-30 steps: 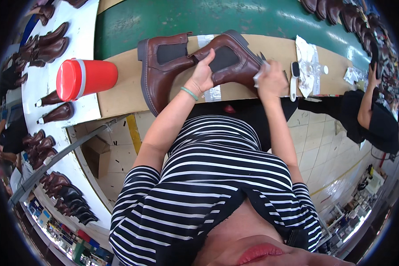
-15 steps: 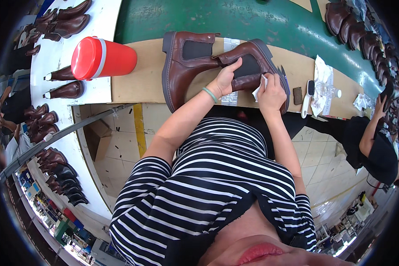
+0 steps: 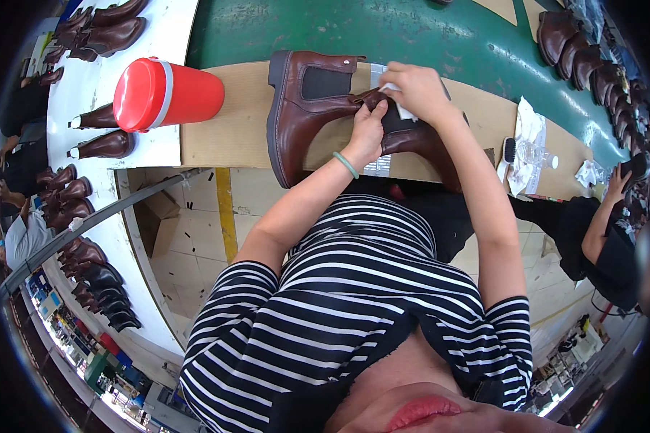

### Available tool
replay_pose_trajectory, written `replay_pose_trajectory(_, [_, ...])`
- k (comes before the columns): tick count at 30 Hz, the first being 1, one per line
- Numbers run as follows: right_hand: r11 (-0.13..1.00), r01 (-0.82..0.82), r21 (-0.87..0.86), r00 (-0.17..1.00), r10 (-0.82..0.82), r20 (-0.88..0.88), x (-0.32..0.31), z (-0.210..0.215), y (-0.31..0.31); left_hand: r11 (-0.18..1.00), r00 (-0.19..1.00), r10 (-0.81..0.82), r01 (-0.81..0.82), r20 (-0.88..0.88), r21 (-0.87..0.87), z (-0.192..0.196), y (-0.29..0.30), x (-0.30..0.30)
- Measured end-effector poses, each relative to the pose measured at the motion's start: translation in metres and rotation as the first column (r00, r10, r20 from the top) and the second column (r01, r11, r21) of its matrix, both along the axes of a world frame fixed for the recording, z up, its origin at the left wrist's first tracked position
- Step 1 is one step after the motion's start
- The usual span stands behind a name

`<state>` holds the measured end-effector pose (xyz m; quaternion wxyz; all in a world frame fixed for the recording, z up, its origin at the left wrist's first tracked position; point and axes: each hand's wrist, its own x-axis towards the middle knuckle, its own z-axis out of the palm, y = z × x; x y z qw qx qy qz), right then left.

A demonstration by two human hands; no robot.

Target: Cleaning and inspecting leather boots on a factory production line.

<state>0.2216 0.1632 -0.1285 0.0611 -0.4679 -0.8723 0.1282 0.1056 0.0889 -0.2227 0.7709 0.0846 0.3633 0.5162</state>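
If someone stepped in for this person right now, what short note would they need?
Left hand: pinching the top edge of the second brown boot.
Right hand: pressing a white cloth onto that same boot.
First brown boot lies on its side on the cardboard sheet, touching the second.
Red cup lies left, untouched.
Done: cannot tell how much is wiped.
Left: probably the remaining wiping on the pair.

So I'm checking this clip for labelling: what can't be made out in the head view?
- Second boot: mostly covered by the left hand and right hand.
- White cloth: largely hidden inside the right hand, so its size is unclear.
- Boots at the far right: small and bent by the fisheye rim.
- Items on the paper by the brush: too small to identify.
- Co-worker's hand: what it holds is unclear.
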Motion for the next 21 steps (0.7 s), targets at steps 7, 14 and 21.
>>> replay_pose_trajectory(7, [0.963, -0.254, -0.085, 0.913, 0.268, 0.306, -0.004, -0.008, 0.039, 0.999, 0.989, 0.011, -0.004, -0.15, 0.046, 0.009, -0.001, -0.001])
replay_pose_trajectory(14, [0.942, -0.305, -0.138, 0.935, 0.324, 0.146, -0.012, -0.013, 0.035, 1.0, 0.994, -0.005, 0.004, -0.105, -0.008, 0.001, 0.004, -0.003])
replay_pose_trajectory(21, [0.999, 0.012, -0.039, 0.969, -0.002, 0.248, 0.073, 0.029, 0.056, 0.987, 0.965, -0.124, 0.144, -0.232, 0.073, 0.027, 0.009, -0.012])
